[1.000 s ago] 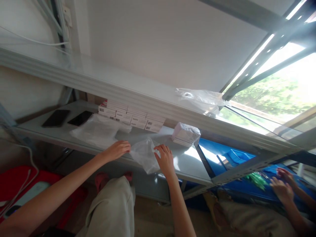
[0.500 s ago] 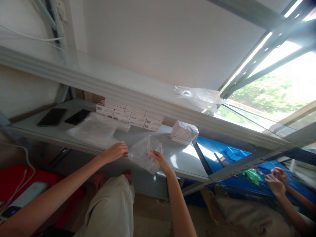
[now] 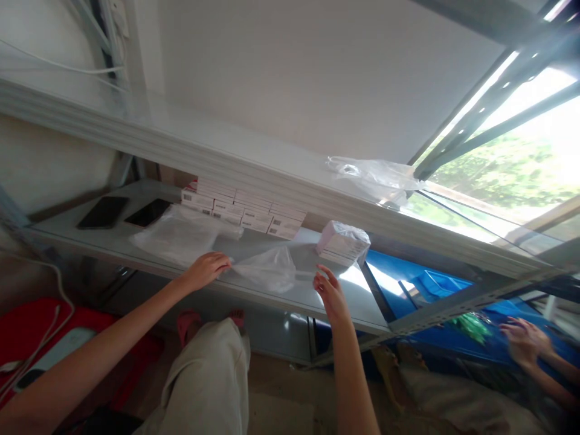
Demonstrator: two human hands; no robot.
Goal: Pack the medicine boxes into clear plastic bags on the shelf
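My left hand point(image 3: 209, 269) pinches one end of a clear plastic bag point(image 3: 274, 269) at the shelf's front edge. The bag stretches rightward from those fingers and lies loosely over the grey shelf point(image 3: 312, 290). To its right, my right hand point(image 3: 330, 290) is apart from the bag, fingers curled loosely and spread, with nothing in them. Just beyond that hand stands a small block of white boxes in clear wrap point(image 3: 343, 241). Another flattened plastic bag point(image 3: 176, 235) rests on the shelf behind my left hand.
Small white boxes with barcodes point(image 3: 244, 214) are stacked along the back. Two dark phones point(image 3: 103, 212) lie at the left. An upper shelf point(image 3: 226, 160) overhangs, bearing a plastic bag point(image 3: 376, 178). At right, another person's hands point(image 3: 525, 341) work near a blue bin point(image 3: 437, 287).
My right hand has let go of the plastic bag and moved right, towards the wrapped boxes. The bag has settled flatter, still held by my left hand.
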